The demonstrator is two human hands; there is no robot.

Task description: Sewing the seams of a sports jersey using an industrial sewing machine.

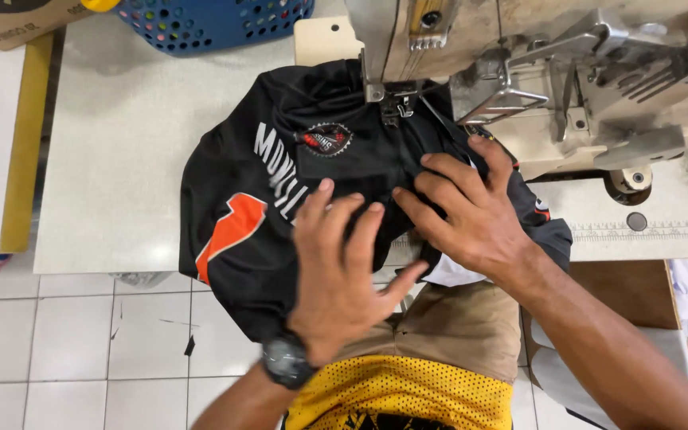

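Observation:
A black sports jersey (pixel 248 183) with white lettering, an orange patch and a round red badge lies bunched on the sewing table (pixel 121 143), part of it under the presser foot (pixel 396 107) of an industrial sewing machine (pixel 567 72). My left hand (pixel 340 271), with a dark wristwatch, presses flat on the fabric at the table's front edge, fingers spread. My right hand (pixel 467 211) lies palm down on the fabric just right of it, fingers spread and pointing toward the needle area. Neither hand grips anything.
A blue perforated plastic basket (pixel 209 24) and a cardboard box (pixel 17 20) stand at the back left. White tiled floor (pixel 65 342) shows below the table edge. My lap in tan cloth and a yellow mesh garment (pixel 400 394) fill the bottom centre.

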